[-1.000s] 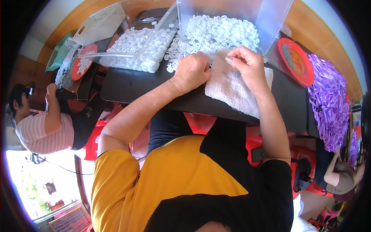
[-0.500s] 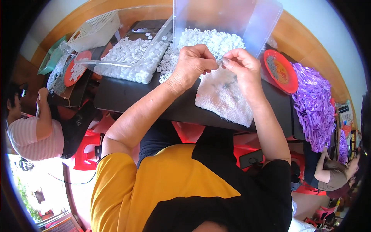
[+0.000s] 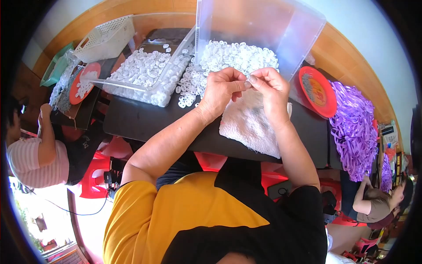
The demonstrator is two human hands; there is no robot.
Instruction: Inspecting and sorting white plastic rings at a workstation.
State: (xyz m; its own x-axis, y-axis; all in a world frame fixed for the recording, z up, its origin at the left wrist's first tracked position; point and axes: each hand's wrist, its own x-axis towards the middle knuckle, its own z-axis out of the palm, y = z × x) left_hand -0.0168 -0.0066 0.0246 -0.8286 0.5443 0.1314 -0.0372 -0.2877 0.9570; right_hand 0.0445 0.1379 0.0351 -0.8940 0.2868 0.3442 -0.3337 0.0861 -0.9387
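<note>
Above a white cloth (image 3: 250,125), my left hand (image 3: 223,90) and my right hand (image 3: 273,91) meet fingertip to fingertip. Both are closed in a pinch. A tiny whitish bit shows between the fingertips, too small to name. Just beyond the hands, small white plastic pieces with holes (image 3: 237,55) fill a clear plastic bin (image 3: 263,26) that stands tipped up. More of these pieces lie loose on the dark table (image 3: 149,121) to the left of my left hand. The cloth has dark smudges and lies partly under my right wrist.
At the left, a second clear bin (image 3: 132,86) holds many white pieces. A red plate (image 3: 323,103) with small grey parts lies at the right, beside a heap of purple straps (image 3: 354,132). People sit at the far left (image 3: 37,154) and far right (image 3: 373,202).
The table and its things sit slightly lower in the picture. My hands have come a little lower, turned slightly, and remain pinched together.
</note>
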